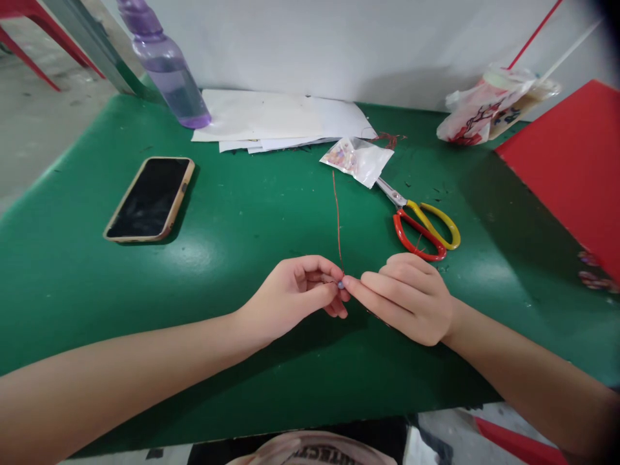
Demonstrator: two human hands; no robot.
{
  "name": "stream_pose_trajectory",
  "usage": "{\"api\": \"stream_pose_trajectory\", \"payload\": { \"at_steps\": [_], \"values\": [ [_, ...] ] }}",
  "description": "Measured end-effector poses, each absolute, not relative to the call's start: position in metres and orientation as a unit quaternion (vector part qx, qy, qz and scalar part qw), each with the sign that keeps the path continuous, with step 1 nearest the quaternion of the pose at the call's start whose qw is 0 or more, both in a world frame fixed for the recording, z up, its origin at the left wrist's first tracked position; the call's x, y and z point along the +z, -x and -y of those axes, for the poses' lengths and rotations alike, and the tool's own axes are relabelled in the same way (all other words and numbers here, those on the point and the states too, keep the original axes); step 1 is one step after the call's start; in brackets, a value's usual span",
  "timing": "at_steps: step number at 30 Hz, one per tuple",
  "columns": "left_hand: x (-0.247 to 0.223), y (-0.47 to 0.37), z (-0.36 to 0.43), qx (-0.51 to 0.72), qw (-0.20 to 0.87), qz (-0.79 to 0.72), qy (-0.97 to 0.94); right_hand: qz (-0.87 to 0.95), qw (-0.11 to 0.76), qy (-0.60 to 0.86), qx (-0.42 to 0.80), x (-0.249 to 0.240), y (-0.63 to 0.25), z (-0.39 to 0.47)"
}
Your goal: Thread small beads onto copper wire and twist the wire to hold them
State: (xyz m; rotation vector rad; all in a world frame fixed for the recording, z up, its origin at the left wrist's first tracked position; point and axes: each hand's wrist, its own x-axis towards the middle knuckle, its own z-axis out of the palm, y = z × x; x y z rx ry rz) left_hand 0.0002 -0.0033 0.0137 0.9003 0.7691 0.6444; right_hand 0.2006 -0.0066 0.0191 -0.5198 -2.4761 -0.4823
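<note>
My left hand (310, 284) pinches a small bluish bead (341, 285) between thumb and fingertips. From the pinch a thin reddish-brown cord (338, 219) runs up and away across the green table. The fingers of my right hand (404, 297) are folded, and its foremost fingertip meets the bead from the right. A short dark stretch of cord shows under the edge of that hand; its fingers hide the rest. Past the right hand lie scissors (403, 205) with one red and one yellow handle. Their blade tips go under a small plastic packet (358, 160) of colourful bits.
On the green table (232, 213) lie a phone (150, 199) and white papers (271, 116). A purple spray bottle (169, 77) stands at the back left. Bagged drink cups (494, 106) and a red box (571, 168) are at the right. Reddish thread scraps (387, 139) lie behind the packet.
</note>
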Motion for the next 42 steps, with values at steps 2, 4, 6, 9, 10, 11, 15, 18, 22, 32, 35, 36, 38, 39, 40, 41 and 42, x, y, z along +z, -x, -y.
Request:
{"api": "stream_pose_trajectory", "payload": {
  "at_steps": [2,4,6,9,10,11,15,18,22,32,35,36,38,39,40,41,42],
  "values": [
    [0.0128,-0.0001,0.0030,0.298,0.780,-0.355,-0.420,0.923,0.278,0.191,-0.183,0.0188,-0.1999,0.0067],
    [0.0120,0.0001,0.0030,0.299,0.779,-0.354,-0.423,0.924,0.277,0.191,-0.180,0.0183,-0.1993,0.0068],
    [0.0118,0.0001,0.0030,0.299,0.778,-0.353,-0.424,0.924,0.280,0.194,-0.176,0.0180,-0.1990,0.0071],
    [0.0121,-0.0002,0.0032,0.298,0.778,-0.356,-0.423,0.923,0.283,0.195,-0.171,0.0183,-0.1992,0.0075],
    [0.0122,-0.0003,0.0032,0.298,0.778,-0.357,-0.423,0.924,0.282,0.195,-0.170,0.0186,-0.1994,0.0076],
    [0.0123,-0.0004,0.0032,0.299,0.778,-0.357,-0.423,0.925,0.280,0.193,-0.170,0.0189,-0.1995,0.0076],
    [0.0119,0.0000,0.0028,0.299,0.784,-0.356,-0.411,0.925,0.284,0.185,-0.173,0.0202,-0.1994,0.0071],
    [0.0106,0.0019,0.0005,0.283,0.802,-0.351,-0.391,0.922,0.297,0.193,-0.155,0.0207,-0.1990,0.0062],
    [0.0089,0.0051,-0.0048,0.243,0.834,-0.330,-0.370,0.922,0.308,0.210,-0.105,0.0195,-0.1996,0.0052],
    [0.0112,0.0063,-0.0004,0.284,0.811,-0.313,-0.406,0.890,0.357,0.277,-0.059,0.0138,-0.2016,0.0053],
    [0.0106,0.0055,0.0007,0.296,0.798,-0.328,-0.410,0.896,0.339,0.282,-0.049,0.0138,-0.2026,0.0062],
    [0.0104,0.0052,0.0007,0.296,0.796,-0.332,-0.410,0.898,0.333,0.284,-0.044,0.0138,-0.2030,0.0065],
    [0.0098,0.0045,0.0006,0.292,0.795,-0.340,-0.410,0.903,0.322,0.282,-0.035,0.0137,-0.2037,0.0072],
    [0.0095,0.0041,0.0005,0.289,0.795,-0.343,-0.407,0.906,0.318,0.278,-0.030,0.0137,-0.2039,0.0076],
    [0.0091,0.0037,0.0004,0.286,0.796,-0.346,-0.405,0.909,0.314,0.272,-0.025,0.0137,-0.2038,0.0079],
    [0.0088,0.0034,0.0004,0.282,0.797,-0.350,-0.404,0.913,0.310,0.266,-0.021,0.0138,-0.2036,0.0083],
    [0.0085,0.0031,0.0003,0.281,0.796,-0.353,-0.404,0.914,0.309,0.261,-0.019,0.0139,-0.2030,0.0086]
  ]
}}
